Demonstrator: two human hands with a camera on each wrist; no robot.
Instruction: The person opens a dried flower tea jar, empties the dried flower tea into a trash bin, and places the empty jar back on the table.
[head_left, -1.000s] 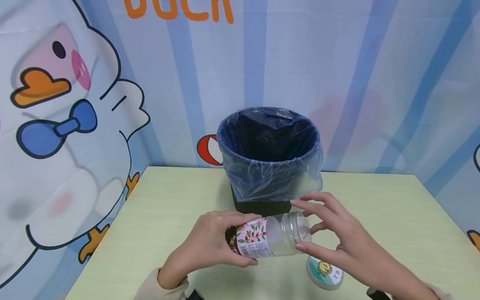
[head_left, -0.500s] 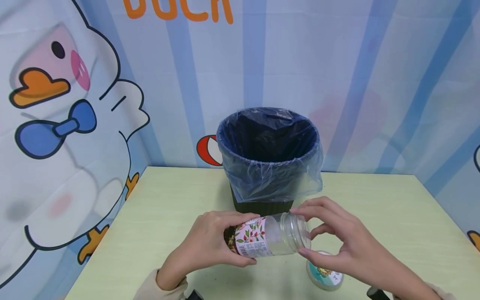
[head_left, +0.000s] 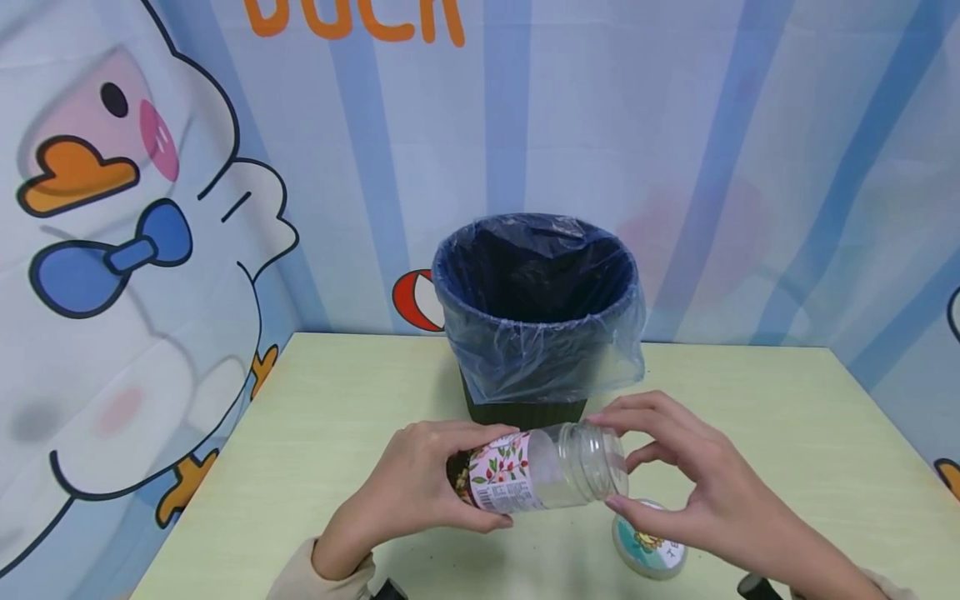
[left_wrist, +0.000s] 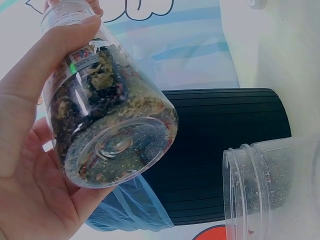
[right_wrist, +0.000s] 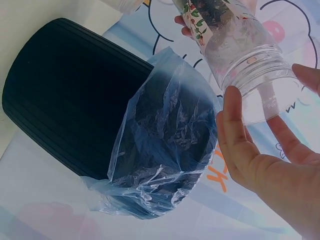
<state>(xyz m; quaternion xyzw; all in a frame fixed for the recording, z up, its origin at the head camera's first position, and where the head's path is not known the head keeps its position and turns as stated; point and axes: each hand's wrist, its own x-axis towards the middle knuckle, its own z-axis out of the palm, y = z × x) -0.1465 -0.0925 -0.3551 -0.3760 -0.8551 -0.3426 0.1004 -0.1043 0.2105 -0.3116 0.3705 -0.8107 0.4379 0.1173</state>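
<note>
A clear plastic jar [head_left: 558, 468] with a floral label lies nearly level in front of the bin, its open, threaded mouth to the right. Dark dried bits fill its base end, seen in the left wrist view. My left hand [head_left: 420, 475] grips that base end, thumb on the near side. With thumb and fingertips, my right hand [head_left: 675, 475] holds the rim; the right wrist view shows the fingers spread around the mouth. Below the right hand, a round teal and white lid [head_left: 648, 550] with a flower picture rests on the table, partly covered by the thumb.
Behind the jar stands a dark bin [head_left: 525, 412] lined with a blue plastic bag [head_left: 536, 358]. A second clear container [left_wrist: 272, 185] with a ridged mouth shows in the left wrist view. The pale table [head_left: 360, 383] ends at a duck-printed cloth [head_left: 585, 125].
My right hand has come down and left onto the jar's rim, its fingers drawing in around the mouth. The left hand and jar have barely shifted; the lid has stayed put.
</note>
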